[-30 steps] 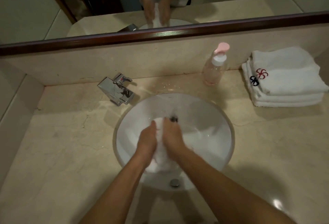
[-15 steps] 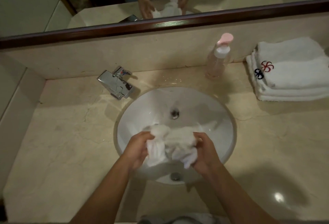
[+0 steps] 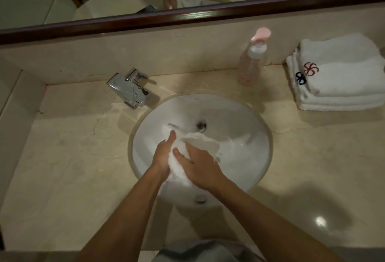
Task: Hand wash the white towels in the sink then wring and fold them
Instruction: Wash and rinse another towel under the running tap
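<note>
White wet towel (image 3: pixel 183 157) is bunched over the round sink (image 3: pixel 258 136), pressed between left hand (image 3: pixel 163 155) and right hand (image 3: pixel 200 168), fingers wrapped around it; folded towels (image 3: pixel 341 78) sit at the counter's right.

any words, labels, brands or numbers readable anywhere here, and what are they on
No readable text anywhere.
Folded towels: a red and a dark blue embroidered swirl emblem, not letters.
Pump bottle: no label visible.
Faucet: small red and blue marks on the handle, no words.
</note>
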Available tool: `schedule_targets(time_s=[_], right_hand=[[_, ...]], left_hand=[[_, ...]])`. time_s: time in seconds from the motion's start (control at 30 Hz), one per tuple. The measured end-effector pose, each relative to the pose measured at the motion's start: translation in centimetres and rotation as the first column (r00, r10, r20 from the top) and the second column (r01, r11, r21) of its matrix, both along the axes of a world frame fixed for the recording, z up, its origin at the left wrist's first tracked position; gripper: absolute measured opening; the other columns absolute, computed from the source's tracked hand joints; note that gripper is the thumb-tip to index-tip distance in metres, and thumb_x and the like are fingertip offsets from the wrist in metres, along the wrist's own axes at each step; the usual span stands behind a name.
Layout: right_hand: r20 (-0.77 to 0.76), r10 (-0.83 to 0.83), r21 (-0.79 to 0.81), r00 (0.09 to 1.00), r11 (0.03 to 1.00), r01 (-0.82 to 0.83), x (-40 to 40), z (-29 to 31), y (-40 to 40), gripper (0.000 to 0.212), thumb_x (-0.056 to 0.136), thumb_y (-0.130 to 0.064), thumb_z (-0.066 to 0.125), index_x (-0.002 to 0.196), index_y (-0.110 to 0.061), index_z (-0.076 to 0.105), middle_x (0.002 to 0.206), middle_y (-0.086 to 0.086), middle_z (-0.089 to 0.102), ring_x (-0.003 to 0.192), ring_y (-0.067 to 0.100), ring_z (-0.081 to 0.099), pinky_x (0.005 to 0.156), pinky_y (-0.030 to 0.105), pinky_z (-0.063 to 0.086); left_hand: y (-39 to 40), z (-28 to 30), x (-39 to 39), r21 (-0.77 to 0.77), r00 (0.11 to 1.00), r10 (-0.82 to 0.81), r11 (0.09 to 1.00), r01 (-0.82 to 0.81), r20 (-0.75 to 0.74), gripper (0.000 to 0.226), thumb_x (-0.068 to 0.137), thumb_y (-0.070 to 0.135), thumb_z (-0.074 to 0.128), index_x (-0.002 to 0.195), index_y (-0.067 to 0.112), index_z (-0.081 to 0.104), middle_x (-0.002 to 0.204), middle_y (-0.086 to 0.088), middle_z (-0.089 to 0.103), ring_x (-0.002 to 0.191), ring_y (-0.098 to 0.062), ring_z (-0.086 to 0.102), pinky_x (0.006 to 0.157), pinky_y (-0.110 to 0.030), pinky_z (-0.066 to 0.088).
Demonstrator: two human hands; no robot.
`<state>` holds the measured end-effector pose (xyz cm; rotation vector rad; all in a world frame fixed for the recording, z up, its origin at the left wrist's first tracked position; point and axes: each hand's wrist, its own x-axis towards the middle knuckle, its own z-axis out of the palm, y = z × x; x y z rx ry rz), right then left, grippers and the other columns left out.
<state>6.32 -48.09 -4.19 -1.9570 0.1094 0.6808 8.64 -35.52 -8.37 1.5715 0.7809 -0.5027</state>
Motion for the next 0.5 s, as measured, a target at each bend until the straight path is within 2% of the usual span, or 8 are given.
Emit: schedule_targets(time_s=[0.07, 0.1, 0.13, 0.2, 0.3, 0.37, 0.43, 0.5], right_hand=[[-0.012, -0.173, -0.056, 0.985, 0.984, 0.172, 1.6, -2.0, -0.7, 0.05, 0.105, -0.049, 0.037, 0.13, -0.013, 0.06, 0.121, 0.011, 0.068, 0.113, 0.029, 0.063, 0.1, 0.036, 0.045], [-0.01, -0.226, -0.064, 0.974, 0.972, 0.225, 2.1, -2.7, -0.8, 0.049, 0.105, -0.049, 0.037, 0.128, -0.013, 0.062, 0.121, 0.012, 0.068, 0.113, 0.03, 0.063, 0.099, 0.038, 0.046], [-0.027, -0.224, -0.041, 0.974, 0.974, 0.223, 2.4, -3.1, -0.4, 0.048, 0.105, -0.048, 0.037, 0.127, -0.013, 0.063, 0.122, 0.011, 0.068, 0.113, 0.03, 0.063, 0.1, 0.039, 0.047], [-0.099, -0.15, 0.013, 0.984, 0.988, 0.152, 1.5, -3.0, 0.5, 0.046, 0.107, -0.043, 0.037, 0.127, -0.01, 0.061, 0.123, 0.004, 0.065, 0.111, 0.025, 0.061, 0.102, 0.038, 0.046], [-0.064, -0.144, 0.058, 0.987, 0.987, 0.148, 0.9, -3.2, 1.3, 0.044, 0.106, -0.039, 0.038, 0.121, -0.007, 0.064, 0.112, 0.006, 0.066, 0.104, 0.021, 0.06, 0.099, 0.033, 0.044], [-0.079, -0.253, 0.016, 0.964, 0.967, 0.255, 2.4, -4.4, 0.7, 0.047, 0.106, -0.04, 0.038, 0.119, -0.005, 0.066, 0.114, 0.012, 0.068, 0.106, 0.026, 0.062, 0.099, 0.034, 0.045], [-0.114, -0.246, 0.012, 0.962, 0.968, 0.249, 2.5, -4.9, 0.4, 0.043, 0.106, -0.038, 0.039, 0.121, -0.007, 0.064, 0.117, 0.013, 0.069, 0.11, 0.028, 0.063, 0.101, 0.04, 0.047], [-0.183, -0.325, 0.161, 0.928, 0.921, 0.355, 1.5, -5.0, 0.0, 0.025, 0.105, -0.026, 0.044, 0.116, -0.014, 0.063, 0.118, 0.011, 0.067, 0.108, 0.026, 0.065, 0.096, 0.042, 0.053]], left_hand=[[-1.2, 1.6, -0.5, -0.005, 0.984, -0.154, 0.988, 0.155, 0.093, 0.063, 0.092, 0.068, 0.04, 0.118, 0.018, 0.069, 0.106, -0.004, 0.074, 0.101, -0.02, 0.07, 0.095, -0.035, 0.052], [-1.4, 2.0, -0.9, 0.028, 0.961, -0.238, 0.971, 0.236, 0.138, 0.056, 0.097, 0.062, 0.039, 0.115, 0.019, 0.07, 0.102, 0.0, 0.075, 0.098, -0.014, 0.07, 0.091, -0.028, 0.051], [-1.3, 2.1, -0.8, 0.096, 0.948, -0.267, 0.963, 0.253, 0.171, 0.052, 0.1, 0.057, 0.038, 0.108, 0.019, 0.072, 0.096, 0.002, 0.075, 0.091, -0.011, 0.07, 0.083, -0.022, 0.051], [0.0, 2.0, 0.2, 0.17, 0.963, -0.248, 0.959, 0.228, 0.104, 0.057, 0.098, 0.06, 0.039, 0.098, 0.014, 0.073, 0.085, -0.002, 0.074, 0.08, -0.017, 0.069, 0.075, -0.027, 0.051], [1.0, 0.6, 0.1, 0.086, 0.973, -0.232, 0.969, 0.23, 0.015, 0.056, 0.096, 0.061, 0.042, 0.094, 0.014, 0.073, 0.096, -0.011, 0.073, 0.087, -0.022, 0.067, 0.089, -0.038, 0.049], [-0.1, 0.4, -1.3, 0.2, 0.943, -0.332, 0.925, 0.324, 0.008, 0.044, 0.1, 0.054, 0.04, 0.105, 0.022, 0.07, 0.104, -0.004, 0.073, 0.091, -0.013, 0.065, 0.087, -0.029, 0.044], [-0.6, 0.7, -2.5, 0.29, 0.921, -0.389, 0.882, 0.372, -0.001, 0.044, 0.1, 0.053, 0.039, 0.113, 0.023, 0.069, 0.105, 0.0, 0.071, 0.096, -0.013, 0.065, 0.09, -0.027, 0.045], [0.3, 0.0, -2.5, 0.393, 0.912, -0.409, 0.835, 0.386, -0.027, 0.048, 0.101, 0.052, 0.038, 0.12, 0.017, 0.067, 0.112, -0.004, 0.069, 0.104, -0.02, 0.063, 0.098, -0.032, 0.045]])
